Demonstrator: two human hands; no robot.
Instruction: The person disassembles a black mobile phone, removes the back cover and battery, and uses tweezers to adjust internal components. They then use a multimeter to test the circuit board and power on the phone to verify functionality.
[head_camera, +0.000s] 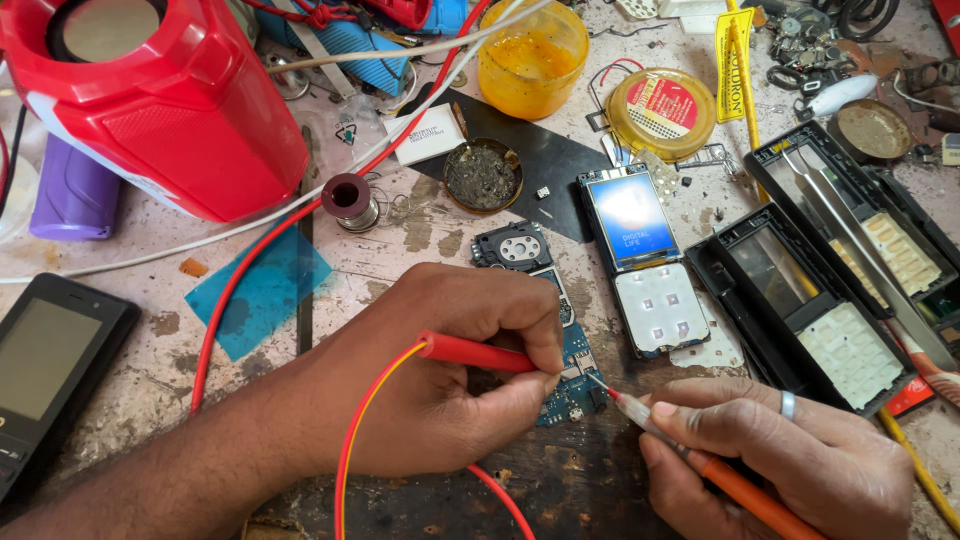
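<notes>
Left hand (440, 370) pinched on red probe (475, 353); right hand (790, 455) gripping orange-handled tool (735, 485). Both tips meet on blue circuit board (575, 375), table (130, 350) centre. At 12 o'clock: round yellow tin, red label (662, 110). At 1 o'clock: narrow yellow tag (733, 62). White card (428, 133) at 11.

speaker (190, 130): we see bright red with a grey round top
probe (478, 353) in our left hand (440, 380): red, with a yellow-and-red lead
tool (720, 475) in our right hand (790, 460): orange handle, pale tip
circuit board (575, 375): blue
phone screen (632, 218): lit blue, over a white keypad
jar (530, 55): translucent yellow
plastic sheet (262, 290): teal
bottle (72, 195): purple
</notes>
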